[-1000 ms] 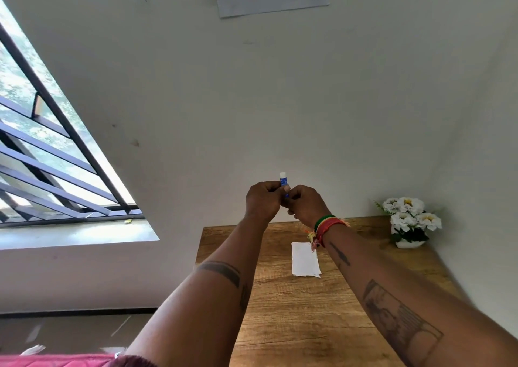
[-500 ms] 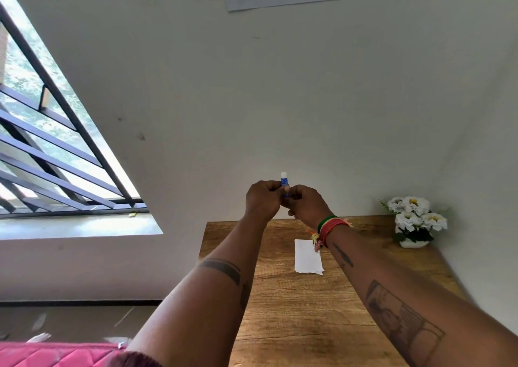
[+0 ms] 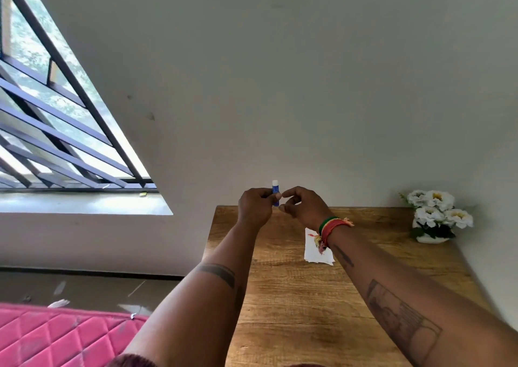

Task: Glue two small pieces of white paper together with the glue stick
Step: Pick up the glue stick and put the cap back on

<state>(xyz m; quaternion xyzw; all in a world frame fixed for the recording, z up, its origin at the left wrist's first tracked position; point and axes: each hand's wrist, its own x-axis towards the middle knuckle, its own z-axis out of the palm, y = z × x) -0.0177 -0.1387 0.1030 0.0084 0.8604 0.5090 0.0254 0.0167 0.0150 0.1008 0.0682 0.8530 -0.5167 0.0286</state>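
Glue stick point(image 3: 275, 195): upright, pinched in your left hand point(image 3: 256, 207) | right hand point(image 3: 304, 208) at its 3 o'clock, fingers loosely curled, holding nothing | paper point(image 3: 318, 250) flat on table point(image 3: 308, 310), at 5 o'clock below.

Single view: head-worn wide-angle camera, looking forward and slightly down from above the person's forearms. Faces the wall point(image 3: 280, 86) across the worktop point(image 3: 308, 296). Both hands, left point(image 3: 256, 207) and right point(image 3: 304, 207), sit near frame centre at arm's reach. Window point(image 3: 56, 120) at left edge, flowers point(image 3: 437, 215) at right. Straight lines bow toward the borders.
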